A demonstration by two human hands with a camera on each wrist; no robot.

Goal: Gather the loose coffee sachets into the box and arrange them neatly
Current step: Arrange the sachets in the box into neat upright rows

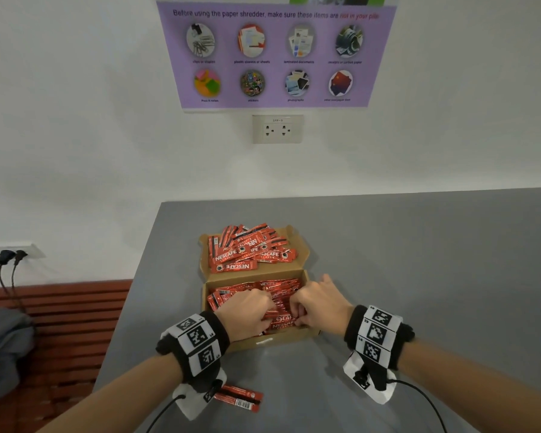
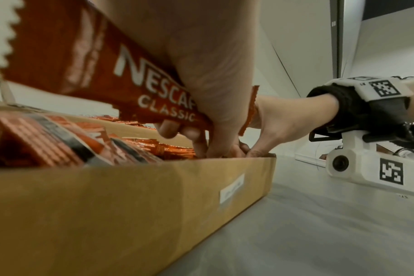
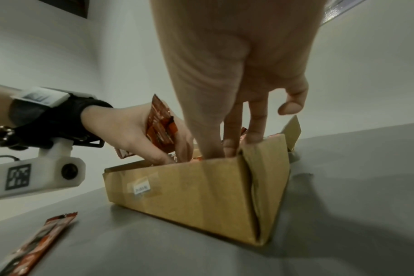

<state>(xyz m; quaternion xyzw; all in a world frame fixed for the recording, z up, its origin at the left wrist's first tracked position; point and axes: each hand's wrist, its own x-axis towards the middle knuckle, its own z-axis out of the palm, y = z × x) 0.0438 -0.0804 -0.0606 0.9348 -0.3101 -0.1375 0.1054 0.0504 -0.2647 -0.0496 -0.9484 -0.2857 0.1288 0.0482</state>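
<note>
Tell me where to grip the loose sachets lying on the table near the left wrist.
The loose sachets lie flat on the table, long side across. Come from above, pinch across the narrow width near the free right end; the left end sits under the wrist camera.

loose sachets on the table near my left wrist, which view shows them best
Head view: the loose sachets lie in full, barcode visible, near the left wrist band. Right wrist shows them blurred, cut off at the corner. Left wrist misses them.
</note>
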